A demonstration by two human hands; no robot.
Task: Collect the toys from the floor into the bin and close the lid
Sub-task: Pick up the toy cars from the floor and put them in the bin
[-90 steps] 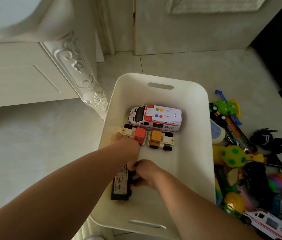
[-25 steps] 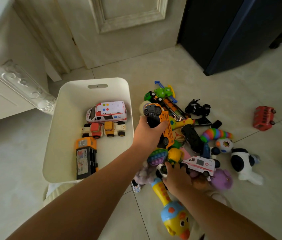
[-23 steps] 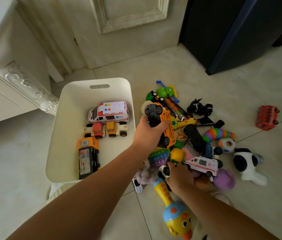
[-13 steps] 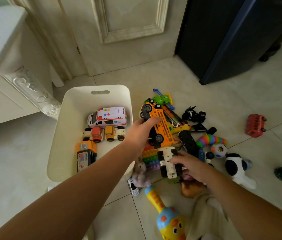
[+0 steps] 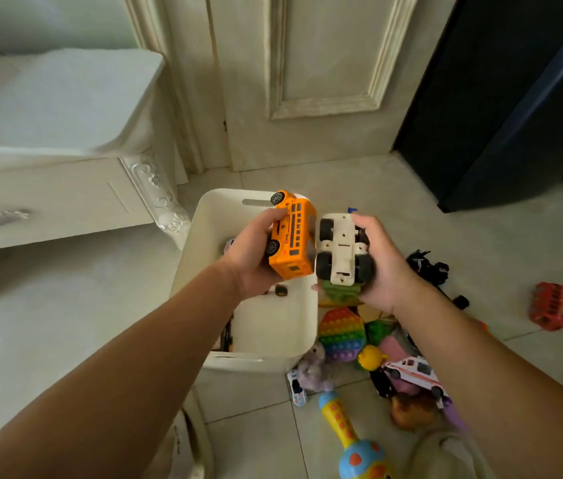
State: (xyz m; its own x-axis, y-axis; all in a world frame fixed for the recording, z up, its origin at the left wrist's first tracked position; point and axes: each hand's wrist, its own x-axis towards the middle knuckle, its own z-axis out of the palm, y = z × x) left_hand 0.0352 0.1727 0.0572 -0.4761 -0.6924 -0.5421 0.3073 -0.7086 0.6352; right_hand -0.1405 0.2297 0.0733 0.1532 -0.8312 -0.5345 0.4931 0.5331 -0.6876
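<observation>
The white bin (image 5: pixel 275 335) stands open on the tiled floor (image 5: pixel 394 198), just in front of the carved leg of a pale cabinet (image 5: pixel 157 193). Over its far end the left hand (image 5: pixel 256 252) is clamped around an orange toy bus (image 5: pixel 292 236), held tilted with its wheels toward the palm. Just right of the bin's rim, the right hand (image 5: pixel 382 261) grips a cream toy truck (image 5: pixel 340 252) turned belly-up, black wheels showing. The two toys nearly touch.

The forearms and the held toys cover most of the bin's inside, so little of what lies in it can be seen. Right of the bin the pile stays on the floor: a rainbow pop pad (image 5: pixel 342 333) touching the bin's wall, a white ambulance (image 5: pixel 414 373), a yellow microphone toy (image 5: pixel 349 433) nearer the person, and a red bus (image 5: pixel 551 305) well apart to the right.

Half a second ago both hands were low over the pile; now they are raised, and the orange bus has crossed above the bin.
</observation>
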